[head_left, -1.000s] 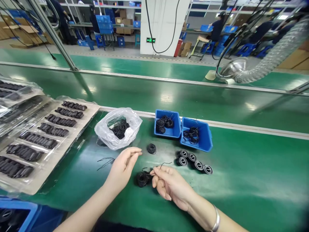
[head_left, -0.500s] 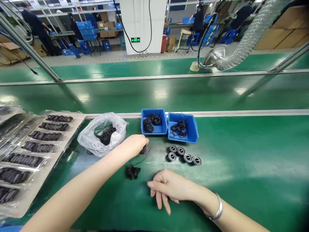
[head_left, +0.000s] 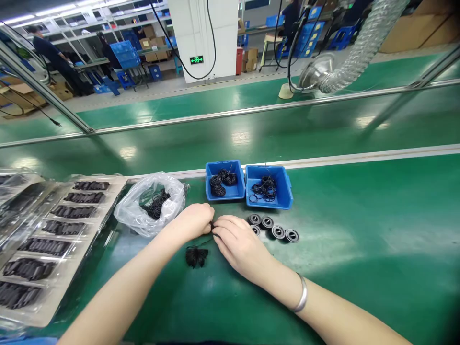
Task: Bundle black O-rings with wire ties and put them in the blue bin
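Note:
Above the green tabletop, my left hand (head_left: 196, 220) is closed on a small bundle of thin black rings (head_left: 212, 227), mostly covered by the fingers. My right hand (head_left: 240, 244) meets it from the right, fingertips together on the same bundle. Just below lies another black bundle (head_left: 196, 257), with a thin strand running from it up toward the hands. Several round black parts with pale slots (head_left: 278, 232) sit beside my right hand, one partly hidden by it. Behind the hands, a left blue bin (head_left: 233, 195) and a right blue bin (head_left: 269, 203) hold loose black loops.
An open clear plastic bag (head_left: 125, 211) with black rings stands to the left. Farther left are plastic trays (head_left: 77, 261) with rows of dark parts. A metal rail (head_left: 179, 120) crosses behind, with a flexible duct (head_left: 362, 57) at the right. Co-workers are in the background.
My right hand has moved up and left from the bare tabletop, its loose fingers now closing at the bundle beside my left hand. The view has tilted slightly.

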Action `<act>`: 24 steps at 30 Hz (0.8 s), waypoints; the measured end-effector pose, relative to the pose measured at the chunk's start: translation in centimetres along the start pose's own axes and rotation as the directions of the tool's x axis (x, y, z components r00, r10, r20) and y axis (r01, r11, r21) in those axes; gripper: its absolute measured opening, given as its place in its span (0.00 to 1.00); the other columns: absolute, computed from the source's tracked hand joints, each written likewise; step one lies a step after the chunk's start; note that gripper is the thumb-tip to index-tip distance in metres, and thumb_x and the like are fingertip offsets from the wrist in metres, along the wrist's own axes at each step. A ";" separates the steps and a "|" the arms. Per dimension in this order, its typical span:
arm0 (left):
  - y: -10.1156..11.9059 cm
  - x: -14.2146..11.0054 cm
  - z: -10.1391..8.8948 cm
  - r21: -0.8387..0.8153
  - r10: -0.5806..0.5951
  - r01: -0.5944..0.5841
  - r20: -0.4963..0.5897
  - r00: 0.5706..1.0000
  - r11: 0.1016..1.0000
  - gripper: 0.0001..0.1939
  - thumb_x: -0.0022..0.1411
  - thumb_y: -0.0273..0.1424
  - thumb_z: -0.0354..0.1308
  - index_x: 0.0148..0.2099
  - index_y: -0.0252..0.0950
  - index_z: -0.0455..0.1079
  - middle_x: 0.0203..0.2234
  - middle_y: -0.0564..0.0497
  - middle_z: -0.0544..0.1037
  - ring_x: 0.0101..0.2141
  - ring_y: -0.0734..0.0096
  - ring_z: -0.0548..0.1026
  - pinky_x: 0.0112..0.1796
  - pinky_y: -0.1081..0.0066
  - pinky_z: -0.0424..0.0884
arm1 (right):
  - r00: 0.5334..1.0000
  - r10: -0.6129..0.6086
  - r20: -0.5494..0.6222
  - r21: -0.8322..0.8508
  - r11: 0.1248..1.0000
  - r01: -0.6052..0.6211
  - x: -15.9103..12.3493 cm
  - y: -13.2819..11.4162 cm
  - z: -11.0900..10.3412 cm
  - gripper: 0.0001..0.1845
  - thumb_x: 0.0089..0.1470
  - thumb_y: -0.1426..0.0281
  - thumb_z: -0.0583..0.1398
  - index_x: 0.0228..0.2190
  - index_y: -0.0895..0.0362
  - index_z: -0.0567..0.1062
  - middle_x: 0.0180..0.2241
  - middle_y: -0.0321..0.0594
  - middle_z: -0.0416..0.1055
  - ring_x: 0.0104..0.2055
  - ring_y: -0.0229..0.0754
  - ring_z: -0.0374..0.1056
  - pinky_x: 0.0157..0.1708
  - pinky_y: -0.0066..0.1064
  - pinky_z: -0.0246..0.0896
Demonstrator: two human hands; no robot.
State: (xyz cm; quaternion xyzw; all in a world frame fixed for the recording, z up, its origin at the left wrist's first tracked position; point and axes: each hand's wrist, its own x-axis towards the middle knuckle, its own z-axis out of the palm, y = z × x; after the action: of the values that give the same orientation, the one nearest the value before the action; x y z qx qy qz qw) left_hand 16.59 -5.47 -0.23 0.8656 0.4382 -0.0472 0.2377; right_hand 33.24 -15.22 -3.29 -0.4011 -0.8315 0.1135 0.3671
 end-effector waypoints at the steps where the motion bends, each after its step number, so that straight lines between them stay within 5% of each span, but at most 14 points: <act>1: -0.4 -0.7 0.0 -0.057 -0.006 0.004 -0.042 0.999 0.998 0.05 0.51 0.21 0.60 0.32 0.34 0.70 0.29 0.45 0.79 0.35 0.54 0.80 0.37 0.62 0.74 | 1.000 0.014 0.016 -0.025 1.000 -0.013 -0.2 0.4 0.4 0.09 0.66 0.74 0.54 0.43 0.61 0.74 0.43 0.51 0.76 0.50 0.52 0.68 0.51 0.45 0.65; 7: -1.2 -5.0 1.4 -0.483 -0.098 -0.023 -0.224 0.970 0.875 0.11 0.68 0.26 0.45 0.51 0.33 0.63 0.38 0.44 0.81 0.38 0.66 0.83 0.40 0.68 0.77 | 0.966 0.188 0.179 -0.009 0.982 -0.189 0.3 0.8 0.3 0.07 0.65 0.74 0.55 0.39 0.59 0.74 0.36 0.46 0.76 0.40 0.49 0.71 0.43 0.44 0.69; 9: -0.9 -6.1 2.1 -0.721 -0.161 -0.069 -0.246 0.956 0.689 0.13 0.69 0.29 0.49 0.53 0.32 0.64 0.40 0.43 0.82 0.39 0.64 0.83 0.42 0.66 0.78 | 0.963 0.231 0.135 0.058 0.969 -0.241 1.2 0.1 -0.5 0.07 0.64 0.76 0.55 0.40 0.59 0.74 0.40 0.47 0.76 0.43 0.48 0.71 0.46 0.43 0.69; 12: -0.4 -7.2 2.7 -0.949 -0.248 -0.125 -0.201 0.948 0.289 0.11 0.64 0.32 0.61 0.46 0.32 0.69 0.35 0.45 0.82 0.37 0.61 0.84 0.41 0.65 0.78 | 0.965 0.260 0.031 0.106 0.959 -0.261 2.2 -1.0 -1.2 0.07 0.64 0.75 0.56 0.42 0.58 0.74 0.45 0.48 0.74 0.49 0.49 0.69 0.51 0.45 0.65; 15: -0.1 -8.2 2.8 -0.985 -0.261 -0.142 -0.164 0.951 0.103 0.11 0.60 0.32 0.67 0.40 0.33 0.70 0.30 0.48 0.82 0.34 0.62 0.84 0.38 0.68 0.78 | 0.969 0.248 0.000 0.155 0.957 -0.245 2.6 -1.7 -1.1 0.07 0.64 0.75 0.56 0.42 0.57 0.73 0.45 0.48 0.73 0.50 0.49 0.68 0.52 0.44 0.65; 19: -0.3 -9.3 2.8 -0.981 -0.166 -0.195 -0.196 0.966 0.022 0.12 0.61 0.35 0.66 0.40 0.32 0.70 0.30 0.44 0.84 0.35 0.61 0.84 0.39 0.67 0.77 | 0.981 0.192 -0.034 0.190 0.965 -0.182 4.2 -1.9 -1.2 0.07 0.64 0.74 0.56 0.41 0.58 0.74 0.44 0.48 0.73 0.49 0.47 0.70 0.49 0.39 0.66; 24: -1.5 -9.9 3.7 -0.966 -0.110 -0.245 -0.236 0.966 -0.079 0.12 0.61 0.35 0.67 0.38 0.33 0.69 0.30 0.42 0.84 0.34 0.59 0.84 0.38 0.64 0.76 | 0.999 -0.024 -0.029 0.135 0.990 0.027 11.4 -2.4 -1.2 0.06 0.63 0.75 0.59 0.39 0.61 0.76 0.43 0.49 0.75 0.47 0.45 0.72 0.50 0.34 0.66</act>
State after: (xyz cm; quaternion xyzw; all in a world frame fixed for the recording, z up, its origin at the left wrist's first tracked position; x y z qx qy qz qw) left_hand 9.84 -13.64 -1.15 0.4318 0.3122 0.4062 0.7424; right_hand 27.96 -8.36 4.65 -0.3662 -0.8218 0.1594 0.4063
